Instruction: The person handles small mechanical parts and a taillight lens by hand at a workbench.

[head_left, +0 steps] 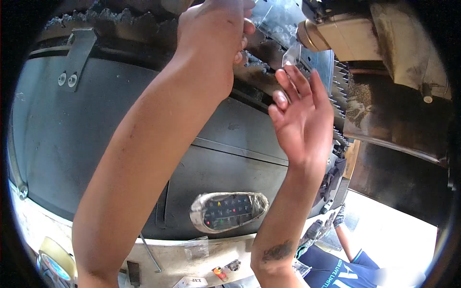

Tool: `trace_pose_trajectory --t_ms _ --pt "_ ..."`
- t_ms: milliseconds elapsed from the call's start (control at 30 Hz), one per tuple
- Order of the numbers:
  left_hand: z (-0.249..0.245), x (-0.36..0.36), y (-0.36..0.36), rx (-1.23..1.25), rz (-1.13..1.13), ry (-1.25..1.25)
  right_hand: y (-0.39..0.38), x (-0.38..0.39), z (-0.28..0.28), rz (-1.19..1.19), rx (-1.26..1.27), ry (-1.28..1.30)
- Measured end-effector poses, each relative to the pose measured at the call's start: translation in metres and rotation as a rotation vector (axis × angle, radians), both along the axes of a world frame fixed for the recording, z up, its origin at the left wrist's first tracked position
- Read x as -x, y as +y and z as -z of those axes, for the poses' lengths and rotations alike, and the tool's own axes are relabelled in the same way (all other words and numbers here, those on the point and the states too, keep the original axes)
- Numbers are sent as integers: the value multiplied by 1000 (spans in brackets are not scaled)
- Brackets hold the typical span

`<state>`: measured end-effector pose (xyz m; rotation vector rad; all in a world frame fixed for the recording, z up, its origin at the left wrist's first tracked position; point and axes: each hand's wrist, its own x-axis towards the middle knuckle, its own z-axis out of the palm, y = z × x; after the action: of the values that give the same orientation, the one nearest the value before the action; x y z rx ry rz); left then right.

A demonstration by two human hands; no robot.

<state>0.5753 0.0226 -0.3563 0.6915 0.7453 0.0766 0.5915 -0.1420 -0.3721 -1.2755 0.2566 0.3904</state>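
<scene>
My left hand [216, 14] reaches to the top of the view, beside the jagged dark metal edge; its fingers curl on the far side and what they hold, if anything, is hidden. Palm up, my right hand [307, 108] is raised with its fingers apart and slightly bent. Its fingertips are just below a small clear plastic piece [292, 54], near a machine head's nozzle [309, 36]; whether they touch it I cannot tell. Behind the hands lies a bluish metal sheet [324, 57] over toothed slats [340, 86].
Below is a grey machine panel [110, 115] with a keypad [230, 211]. On the front ledge [158, 245] lie a hex key [152, 254], a tape roll [56, 266] and a small bag [197, 247]. A co-worker in dark blue [319, 261] is at lower right.
</scene>
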Motion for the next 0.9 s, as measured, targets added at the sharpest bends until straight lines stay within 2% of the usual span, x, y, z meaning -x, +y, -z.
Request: trace_pose_trajectory --t_ms 67,133,200,400,500,733,800,900 --pt "9 -1 5 37 21 -44 0 -17 7 -198 -268 168" --pt "17 -1 6 71 42 -87 2 -22 9 -237 -311 198" --pt "9 3 5 55 26 -95 3 -24 11 -297 -464 203" --pt "3 -5 2 25 -44 38 6 -22 11 -148 -365 72" --pt "15 -2 5 -59 3 -59 5 -20 8 -98 -292 1" --pt "24 -9 7 -131 23 -1 9 -17 11 -36 -228 -32" --pt "35 -13 10 -105 33 -81 8 -18 12 -22 -208 -46" --pt "26 -18 6 -187 10 25 11 -18 11 39 -117 -72"
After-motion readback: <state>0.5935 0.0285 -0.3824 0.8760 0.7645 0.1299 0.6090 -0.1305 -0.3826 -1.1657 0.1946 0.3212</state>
